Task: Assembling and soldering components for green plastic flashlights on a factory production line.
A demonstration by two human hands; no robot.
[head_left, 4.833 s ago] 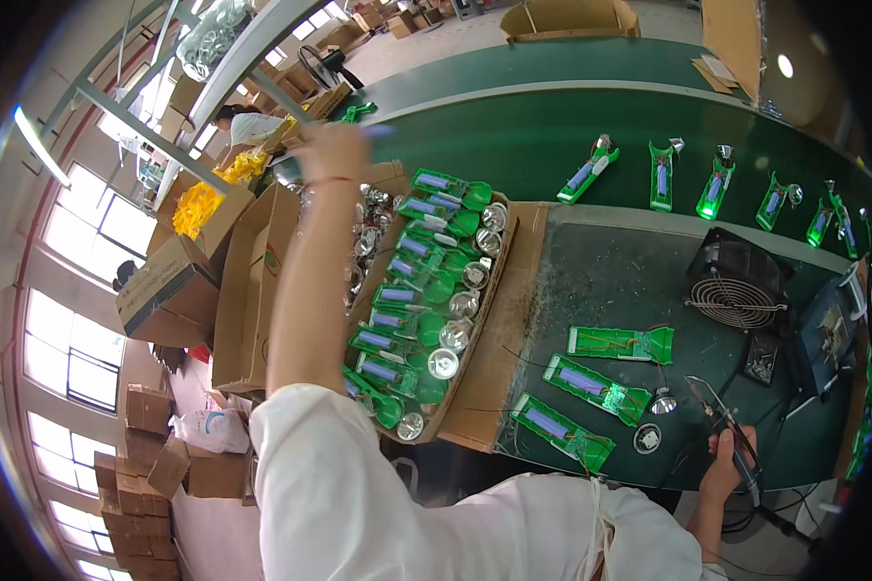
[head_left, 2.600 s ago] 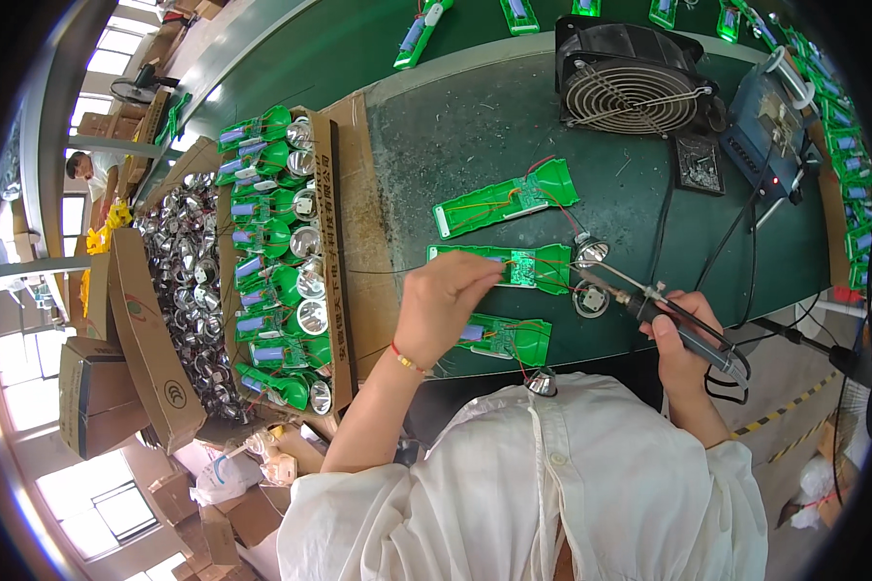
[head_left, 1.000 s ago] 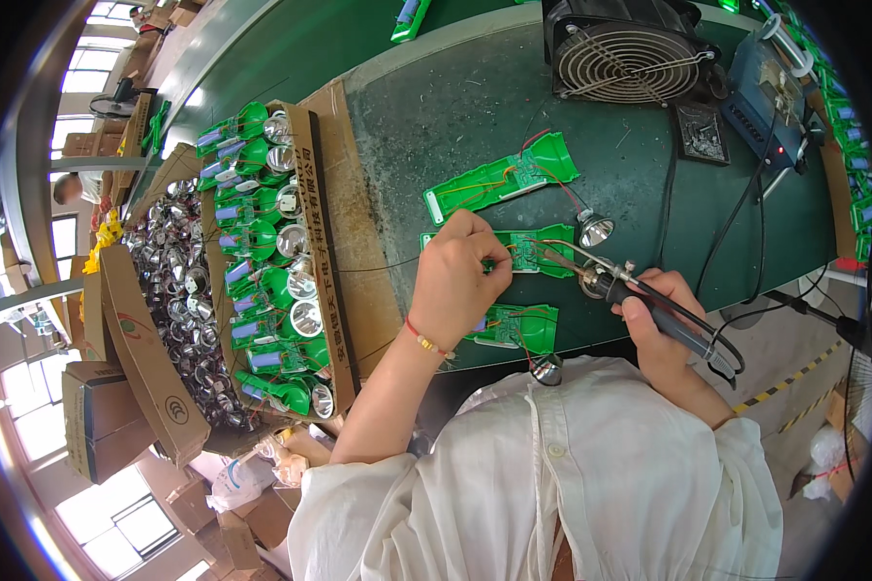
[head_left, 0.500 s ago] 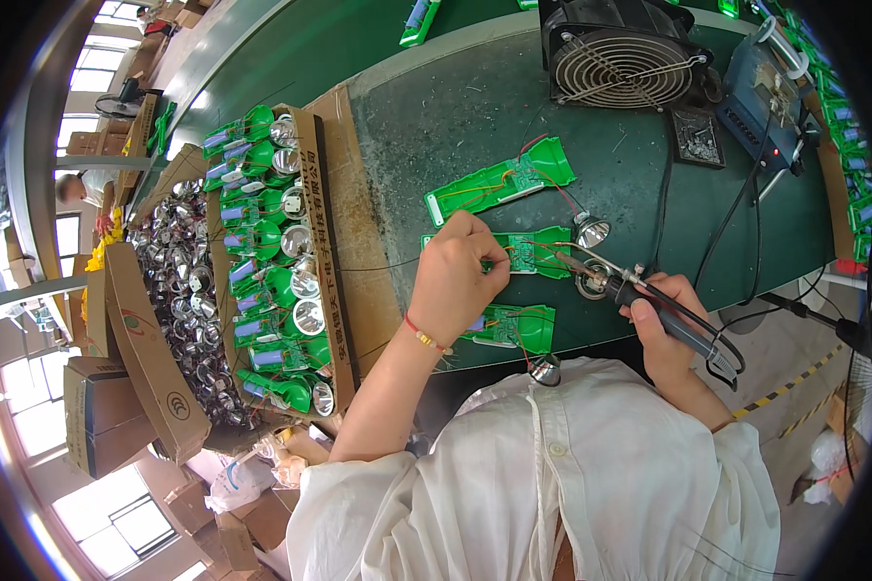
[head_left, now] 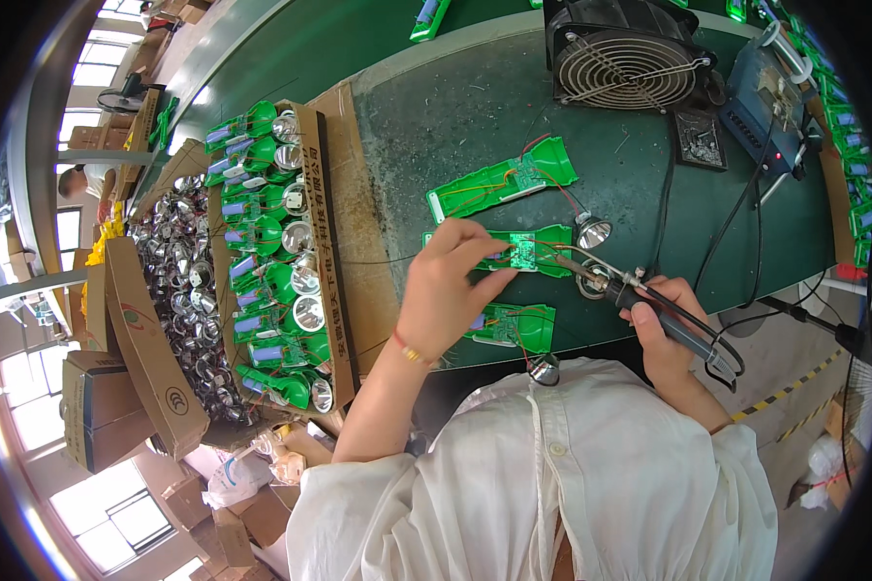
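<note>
My right hand [head_left: 667,329] grips a soldering iron [head_left: 670,327] with a thin metal feed tube along it. Its tip points at the right part of the middle green lamp housing [head_left: 556,250], by the circuit board [head_left: 522,252]. My left hand [head_left: 443,290] hovers over the left part of that housing, thumb and forefinger spread apart beside the board. A reflector [head_left: 588,282] lies partly behind the iron. Farther away is another green housing [head_left: 484,194], wired to a shiny reflector [head_left: 593,230]. Nearer me, a third housing [head_left: 528,329] has its reflector [head_left: 545,369] at the table edge.
At left, a carton [head_left: 331,261] holds several green housings with reflectors; beyond it lies a heap of reflectors [head_left: 176,281]. A fan [head_left: 630,73], a blue soldering station [head_left: 761,107] and a small tray of scraps [head_left: 698,138] stand at the far right. Black cables cross the right side.
My left thumb and forefinger have parted from a closed pinch, and more of the middle circuit board shows. The right hand and iron have barely moved.
</note>
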